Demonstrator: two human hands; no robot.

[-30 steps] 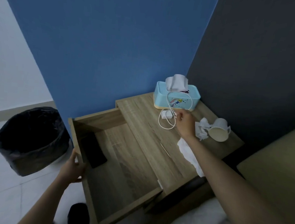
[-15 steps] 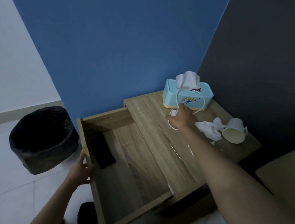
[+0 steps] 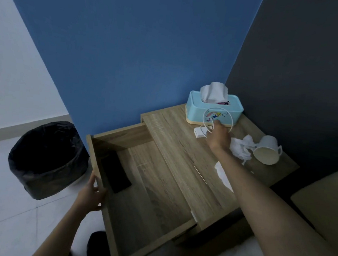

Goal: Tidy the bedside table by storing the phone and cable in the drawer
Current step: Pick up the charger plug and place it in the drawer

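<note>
Right hand (image 3: 218,136) now pinches the white cable (image 3: 204,118), its loop lifted off the desk (image 3: 173,140); left hand (image 3: 91,194) grips the drawer (image 3: 97,158) edge, phone (image 3: 115,172) already stored just beside it.

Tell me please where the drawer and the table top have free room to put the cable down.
In the drawer the floor is bare between the phone, the overhanging table top and the front wall. On the table top, a bare strip runs along its left edge. Crowded: far right, among tissue box, cable, crumpled tissues and cup.
</note>
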